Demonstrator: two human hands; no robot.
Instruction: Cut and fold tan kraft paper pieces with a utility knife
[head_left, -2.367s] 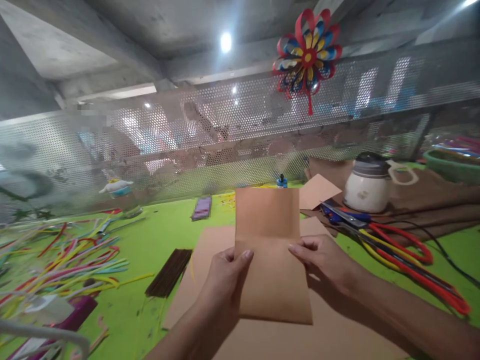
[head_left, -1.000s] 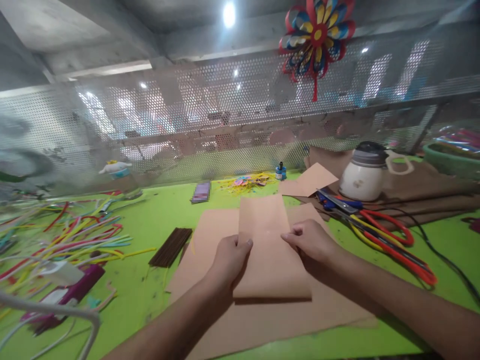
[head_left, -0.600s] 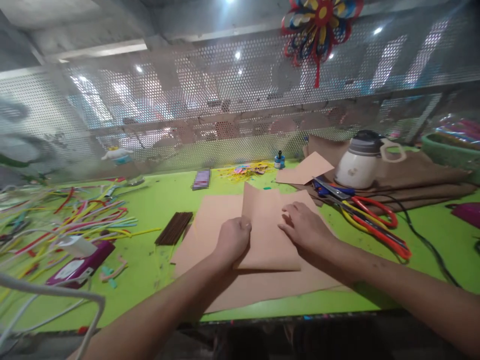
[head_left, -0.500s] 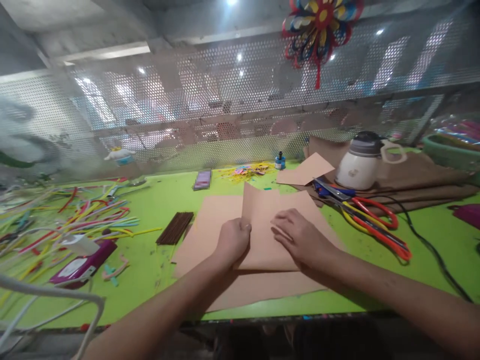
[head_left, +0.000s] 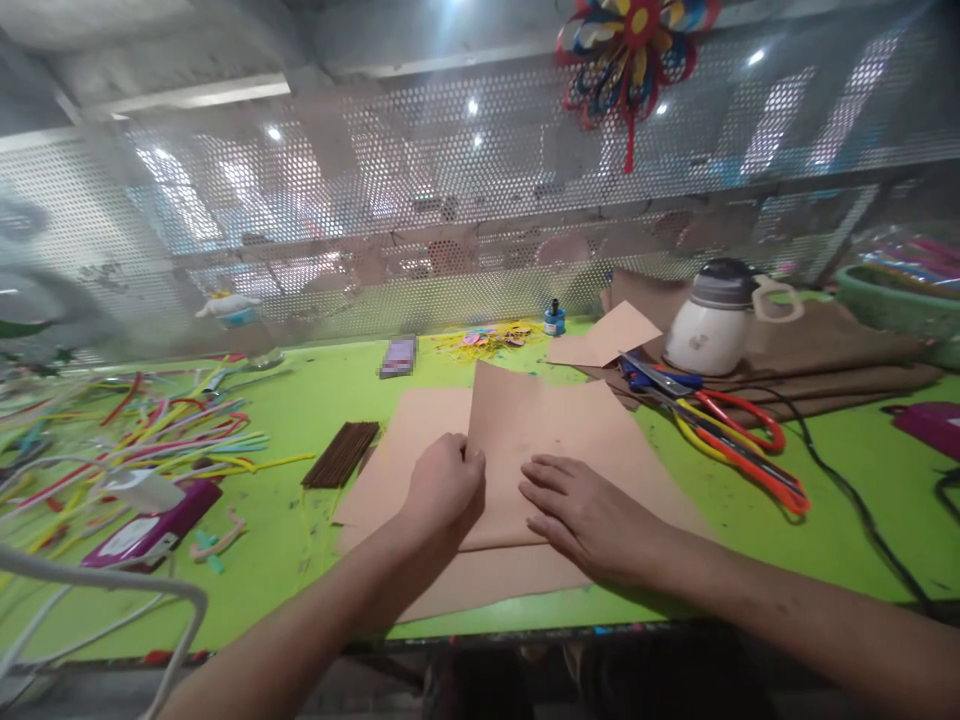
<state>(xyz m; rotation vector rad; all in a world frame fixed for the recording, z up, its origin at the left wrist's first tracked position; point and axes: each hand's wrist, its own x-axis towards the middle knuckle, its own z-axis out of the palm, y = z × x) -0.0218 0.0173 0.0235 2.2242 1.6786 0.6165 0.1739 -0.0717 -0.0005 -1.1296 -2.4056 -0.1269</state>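
Brown paper (head_left: 585, 420) lies in layers on the green table, its upper piece folded with the left edge raised. That raised edge is pinched between the thumb and curled fingers of my left hand (head_left: 444, 482). My right hand (head_left: 589, 515) rests palm down on the folded paper, fingers spread a little and pointing left, holding nothing. Left of the paper lies a bundle of thin dark brown sticks (head_left: 341, 455).
Scissors (head_left: 720, 430) and an orange-handled cutter lie right of the paper, before a white jug (head_left: 705, 330) and brown sheets. Coloured strips and a purple device (head_left: 154, 525) are at the left. A blue bottle (head_left: 554, 320) stands behind.
My right hand has flattened onto the paper, its fingers lower and straighter. My left hand keeps its pinch on the raised edge. The whole view has shifted slightly.
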